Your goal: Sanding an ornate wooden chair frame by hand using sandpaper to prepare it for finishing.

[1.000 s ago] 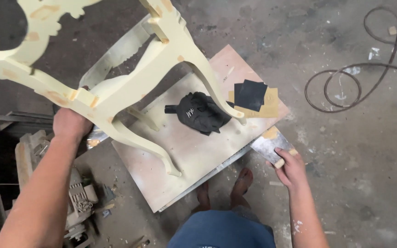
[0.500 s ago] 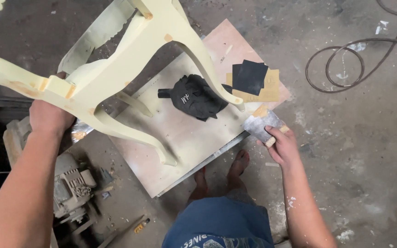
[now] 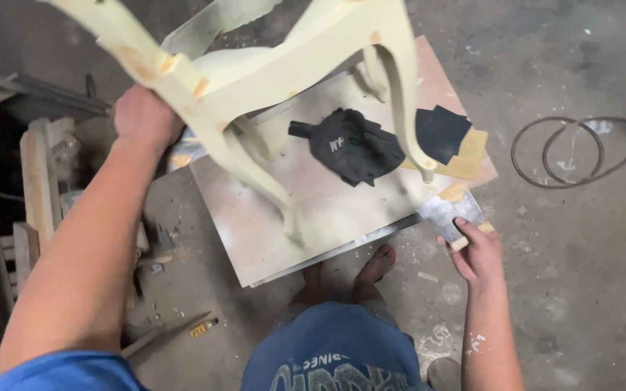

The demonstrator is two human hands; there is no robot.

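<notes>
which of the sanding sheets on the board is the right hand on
The grey sheet at the board's near right corner, overhanging the edge; the right hand pinches it. The black sheet and tan sheet lie farther back, untouched.

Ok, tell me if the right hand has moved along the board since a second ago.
Cannot tell: the right hand stays at the board's near right corner, holding the scraper.

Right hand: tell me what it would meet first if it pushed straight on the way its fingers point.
The right hand already holds a putty knife, blade aimed up and left. Straight on, that blade would probably meet the corner of the board first, near the tan sandpaper sheet; depth is unclear.
</notes>
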